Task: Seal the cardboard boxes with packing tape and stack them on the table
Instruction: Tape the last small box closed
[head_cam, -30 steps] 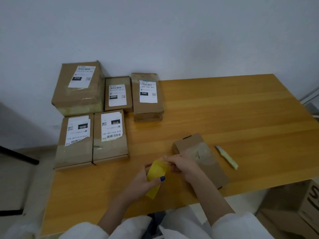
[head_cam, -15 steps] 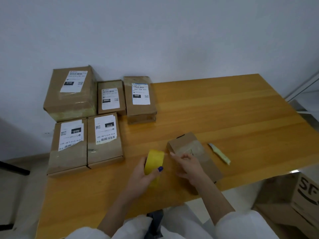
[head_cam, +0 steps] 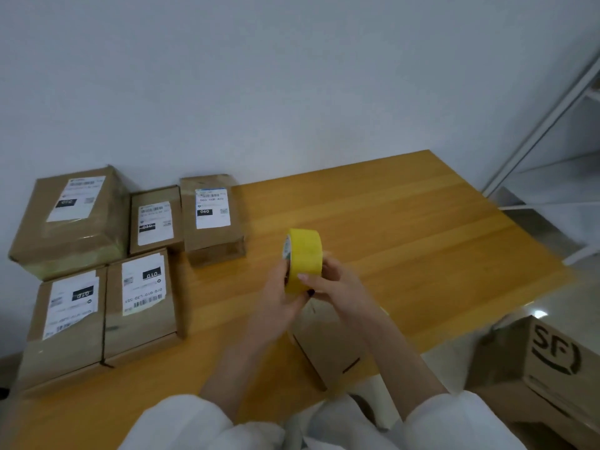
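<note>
I am seeing both hands holding the tape roll (head_cam: 305, 254) on edge above the table (head_cam: 406, 222). The left hand (head_cam: 281, 298) is cupping its lower left side, fingers curled. The right hand (head_cam: 337, 287) is gripping its right side, one fingertip lying on the yellow band. Below the roll, a plain box (head_cam: 328, 349) is lying flat, partly hidden by the wrists. Left of the roll, five labelled boxes (head_cam: 143, 323) are sitting.

box (head_cam: 324, 349) partly hidden by forearms, floor carton (head_cam: 552, 362) cropped
</note>
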